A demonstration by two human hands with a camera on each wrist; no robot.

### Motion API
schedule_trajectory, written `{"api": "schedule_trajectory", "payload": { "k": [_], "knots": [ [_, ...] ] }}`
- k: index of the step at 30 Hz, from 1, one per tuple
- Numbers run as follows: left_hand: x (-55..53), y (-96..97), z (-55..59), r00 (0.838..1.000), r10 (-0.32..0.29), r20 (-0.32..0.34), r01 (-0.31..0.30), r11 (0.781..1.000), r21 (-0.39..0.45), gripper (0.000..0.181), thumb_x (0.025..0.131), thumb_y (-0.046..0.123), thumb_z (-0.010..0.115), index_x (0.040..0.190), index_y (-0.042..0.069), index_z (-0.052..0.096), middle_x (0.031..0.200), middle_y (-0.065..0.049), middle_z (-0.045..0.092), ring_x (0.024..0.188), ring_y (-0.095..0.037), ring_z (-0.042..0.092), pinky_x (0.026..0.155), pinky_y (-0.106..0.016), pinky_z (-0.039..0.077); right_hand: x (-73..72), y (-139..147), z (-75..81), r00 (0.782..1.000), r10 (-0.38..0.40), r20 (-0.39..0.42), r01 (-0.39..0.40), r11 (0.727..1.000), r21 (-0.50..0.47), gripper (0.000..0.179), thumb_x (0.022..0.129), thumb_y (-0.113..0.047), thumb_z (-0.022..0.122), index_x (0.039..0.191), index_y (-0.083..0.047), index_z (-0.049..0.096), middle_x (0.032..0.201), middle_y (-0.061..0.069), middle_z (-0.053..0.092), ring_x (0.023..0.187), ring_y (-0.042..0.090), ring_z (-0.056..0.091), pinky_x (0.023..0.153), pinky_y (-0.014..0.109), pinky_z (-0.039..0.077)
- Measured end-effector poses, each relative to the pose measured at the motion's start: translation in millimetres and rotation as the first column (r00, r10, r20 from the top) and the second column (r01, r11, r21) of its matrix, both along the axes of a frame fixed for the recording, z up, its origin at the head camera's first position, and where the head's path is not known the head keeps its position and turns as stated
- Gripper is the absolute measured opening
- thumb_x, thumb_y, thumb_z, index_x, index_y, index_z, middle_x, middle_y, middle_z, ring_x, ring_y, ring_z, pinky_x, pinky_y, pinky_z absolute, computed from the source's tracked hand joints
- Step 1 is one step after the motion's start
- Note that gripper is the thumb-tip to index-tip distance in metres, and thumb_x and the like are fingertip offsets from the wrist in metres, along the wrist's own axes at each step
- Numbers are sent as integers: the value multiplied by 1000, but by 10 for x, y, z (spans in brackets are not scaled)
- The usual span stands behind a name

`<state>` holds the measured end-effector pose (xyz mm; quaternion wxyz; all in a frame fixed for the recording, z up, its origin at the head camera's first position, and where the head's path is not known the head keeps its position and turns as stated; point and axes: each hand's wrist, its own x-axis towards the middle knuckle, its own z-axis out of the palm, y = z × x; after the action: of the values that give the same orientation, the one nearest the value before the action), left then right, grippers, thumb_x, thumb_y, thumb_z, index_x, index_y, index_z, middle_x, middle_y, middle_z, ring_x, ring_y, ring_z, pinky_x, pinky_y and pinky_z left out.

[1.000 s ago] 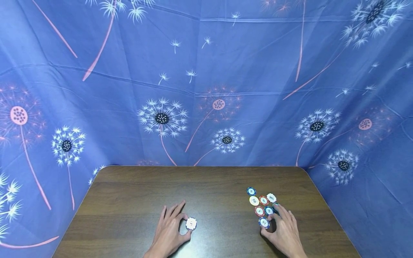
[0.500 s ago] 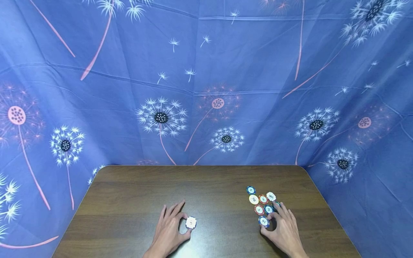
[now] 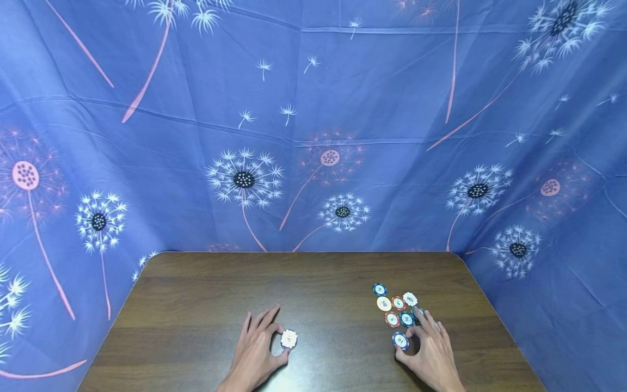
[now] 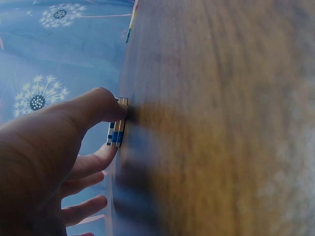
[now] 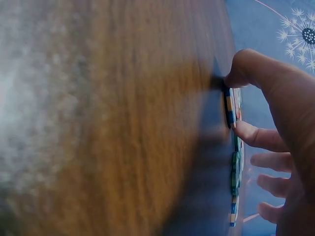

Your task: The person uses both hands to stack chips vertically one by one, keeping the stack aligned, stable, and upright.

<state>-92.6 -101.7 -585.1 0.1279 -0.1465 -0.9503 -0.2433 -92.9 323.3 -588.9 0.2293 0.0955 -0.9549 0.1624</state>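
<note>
My left hand (image 3: 256, 349) pinches a short stack of poker chips (image 3: 289, 339) between thumb and index finger, close to the tabletop. The top chip is white; in the left wrist view, chip edges (image 4: 117, 137) show blue and white. At the right, my right hand (image 3: 430, 351) pinches a blue poker chip (image 3: 400, 341) marked 10 by its rim. Just beyond that chip lies a cluster of loose chips: a red chip (image 3: 392, 319), another blue chip (image 3: 406, 319), a yellowish chip marked 50 (image 3: 384, 304), a white chip (image 3: 410, 299) and others. My right fingers partly cover a green chip (image 3: 418, 313).
Both hands work over a brown wooden table (image 3: 220, 283) with rounded far corners. A blue cloth (image 3: 303, 109) printed with dandelions hangs behind it and along both sides. Between the hands, the wood shows a bright glare patch.
The blue chip in my right hand has slid slightly toward me, widening its gap from the cluster. My left hand and its stack look unmoved. The head view has shifted a little.
</note>
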Motion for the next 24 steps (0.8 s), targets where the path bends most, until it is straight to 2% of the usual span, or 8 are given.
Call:
{"api": "schedule_trajectory", "payload": {
  "k": [8, 13, 21, 24],
  "knots": [
    [8, -6, -4, 1000, 3, -19, -3, 1000, -8, 31, 70, 36, 92, 88, 24, 70, 152, -10, 63, 140, -37, 57, 121, -69, 32, 47, -23, -4, 1000, -2, 0, 2, 1000, 31, 45, 55, -33, 97, 74, -25, 57, 138, 30, 66, 128, 60, 58, 101, 73, 41],
    [13, -2, -5, 1000, 1, -27, -1, 1000, -8, 31, 70, 36, 92, 88, 24, 70, 152, -10, 63, 139, -37, 57, 121, -69, 33, 94, -55, -1, 1000, -5, 4, 5, 1000, 20, 46, 54, -32, 98, 74, -26, 57, 139, 28, 66, 129, 59, 57, 99, 77, 42],
    [14, 4, 0, 1000, 6, -27, -6, 1000, -10, 31, 70, 36, 92, 87, 24, 69, 152, -10, 63, 139, -38, 57, 121, -70, 33, 127, -121, -35, 997, 44, -62, -43, 999, 6, 46, 50, -31, 97, 74, -27, 57, 136, 26, 68, 126, 55, 59, 95, 76, 43],
    [18, 5, 0, 999, 6, -31, -7, 1000, -14, 31, 70, 37, 92, 87, 24, 69, 152, -10, 63, 139, -38, 57, 120, -69, 33, 136, -157, -40, 998, 48, -51, -48, 999, 5, 48, 50, -31, 98, 75, -27, 57, 138, 25, 68, 127, 54, 58, 94, 76, 43]
  ]
}}
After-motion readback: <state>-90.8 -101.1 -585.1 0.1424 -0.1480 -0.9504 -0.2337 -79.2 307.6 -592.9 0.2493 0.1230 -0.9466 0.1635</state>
